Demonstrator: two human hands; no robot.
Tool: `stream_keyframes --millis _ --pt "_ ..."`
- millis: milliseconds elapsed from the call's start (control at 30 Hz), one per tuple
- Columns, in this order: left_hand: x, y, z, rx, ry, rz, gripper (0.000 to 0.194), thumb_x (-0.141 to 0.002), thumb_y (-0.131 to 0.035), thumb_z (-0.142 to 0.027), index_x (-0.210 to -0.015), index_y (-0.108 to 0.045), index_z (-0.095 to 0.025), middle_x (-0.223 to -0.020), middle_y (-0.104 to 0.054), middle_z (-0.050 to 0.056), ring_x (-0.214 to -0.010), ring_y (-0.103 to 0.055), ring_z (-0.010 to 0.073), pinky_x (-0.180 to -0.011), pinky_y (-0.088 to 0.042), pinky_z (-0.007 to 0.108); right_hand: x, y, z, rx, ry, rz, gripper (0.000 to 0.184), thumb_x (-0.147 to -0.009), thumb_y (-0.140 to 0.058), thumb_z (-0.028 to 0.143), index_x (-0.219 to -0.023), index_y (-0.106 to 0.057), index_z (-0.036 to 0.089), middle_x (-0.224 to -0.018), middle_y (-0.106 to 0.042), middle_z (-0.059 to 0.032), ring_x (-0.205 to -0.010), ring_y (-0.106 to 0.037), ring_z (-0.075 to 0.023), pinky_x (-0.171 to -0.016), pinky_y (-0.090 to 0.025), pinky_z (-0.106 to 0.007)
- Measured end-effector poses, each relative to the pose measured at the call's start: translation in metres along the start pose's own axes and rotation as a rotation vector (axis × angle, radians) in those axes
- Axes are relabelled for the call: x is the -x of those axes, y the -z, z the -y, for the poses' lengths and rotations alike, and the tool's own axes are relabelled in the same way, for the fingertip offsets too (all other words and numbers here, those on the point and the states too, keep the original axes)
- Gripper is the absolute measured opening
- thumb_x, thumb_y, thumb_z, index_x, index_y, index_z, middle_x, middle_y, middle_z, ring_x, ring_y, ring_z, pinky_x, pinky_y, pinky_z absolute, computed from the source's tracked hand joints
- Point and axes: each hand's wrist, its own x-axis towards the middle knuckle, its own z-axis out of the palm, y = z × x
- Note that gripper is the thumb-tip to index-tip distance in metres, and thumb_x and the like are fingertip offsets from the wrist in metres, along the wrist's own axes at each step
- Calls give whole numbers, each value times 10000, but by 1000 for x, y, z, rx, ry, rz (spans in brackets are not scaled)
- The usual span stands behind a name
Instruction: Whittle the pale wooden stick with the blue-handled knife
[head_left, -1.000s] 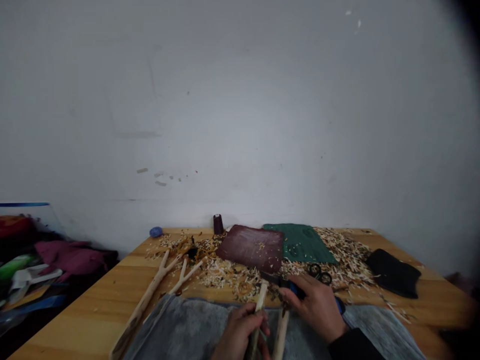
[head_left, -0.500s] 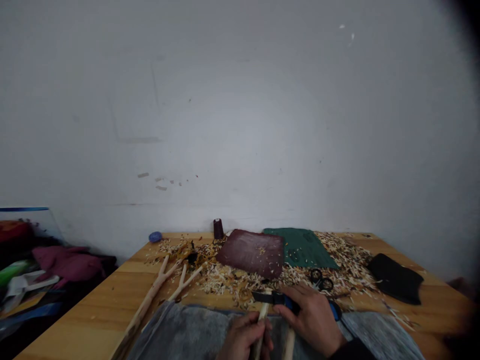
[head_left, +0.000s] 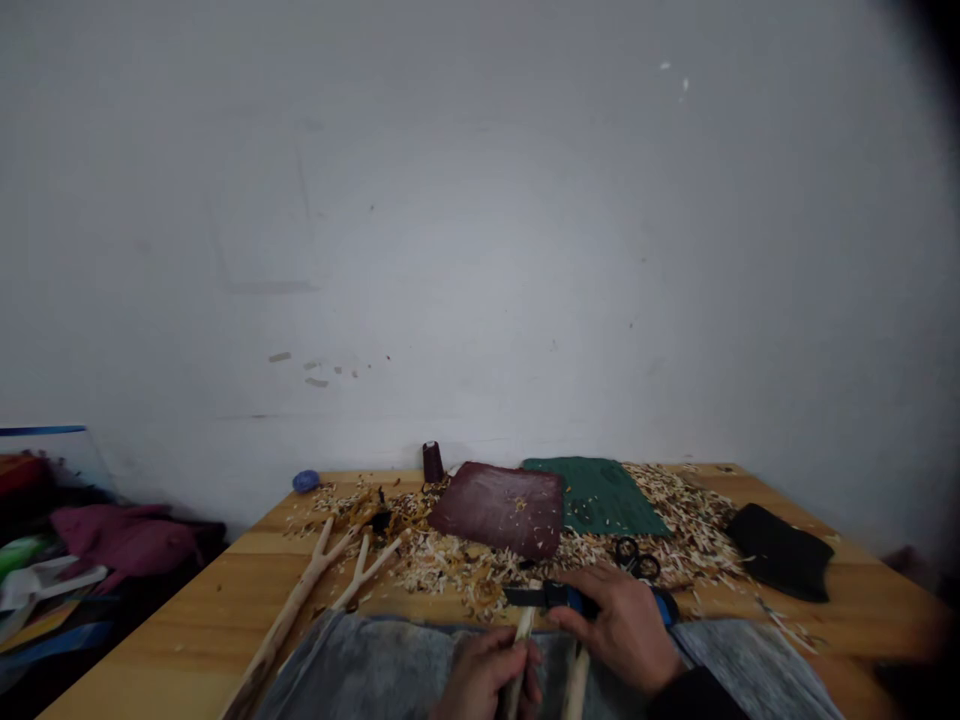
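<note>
My left hand [head_left: 484,675] is closed round a pale forked wooden stick [head_left: 520,640] at the bottom middle. One prong of the stick rises from my fist; the other prong [head_left: 576,685] lies just to its right. My right hand [head_left: 619,625] grips a knife with a blue and black handle [head_left: 577,598]. Its dark blade [head_left: 523,595] lies across the tip of the held prong. Both hands work over a grey cloth [head_left: 390,665] spread at the near edge of the wooden table [head_left: 195,625].
Wood shavings [head_left: 457,560] cover the table's middle. Two forked sticks [head_left: 315,570] lie at the left. Behind are a maroon sheet [head_left: 499,508], a green sheet [head_left: 596,495], black scissors [head_left: 637,558], a dark thread spool [head_left: 432,462], a blue lump [head_left: 306,481] and a black cloth [head_left: 780,550]. Clutter [head_left: 90,540] sits left of the table.
The knife blade has swung from pointing away to lying crosswise on the tip of the held prong. The view has tilted slightly, so hands sit lower in frame.
</note>
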Motion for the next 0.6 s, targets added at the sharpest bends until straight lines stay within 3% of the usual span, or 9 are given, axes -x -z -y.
stream_keyframes --millis 200,333,433,600 --pt "5 2 0 16 14 -4 373 -670 -673 -475 -780 -657 -118 -548 -633 7 -424 -517 83 -452 -299 202 4 0 -36 54 -226 -240 470 -855 -501 645 -974 -721 247 -907 -737 -70 -810 -696 -246 -690 -518 -332" --pt "5 -1 -1 37 32 -23 405 -651 -688 -488 -787 -657 -108 -537 -635 6 -394 -514 76 -425 -310 196 5 -6 -34 -30 -201 -200 410 -837 -549 624 -950 -722 271 -924 -739 -36 -840 -696 -221 -724 -522 -303" --pt "6 -4 -5 171 37 -40 443 -593 -728 -506 -780 -663 -110 -515 -610 -19 -329 -477 65 -365 -290 197 5 -7 -32 -45 -226 -204 404 -848 -543 608 -943 -723 258 -892 -744 -37 -803 -705 -226 -689 -533 -308" --pt "8 -6 -11 348 9 76 443 -552 -794 -482 -751 -663 -109 -511 -610 -23 -290 -472 57 -328 -258 184 4 -5 -33 -82 -214 -216 391 -859 -544 578 -949 -721 240 -916 -743 -49 -832 -703 -230 -723 -542 -319"
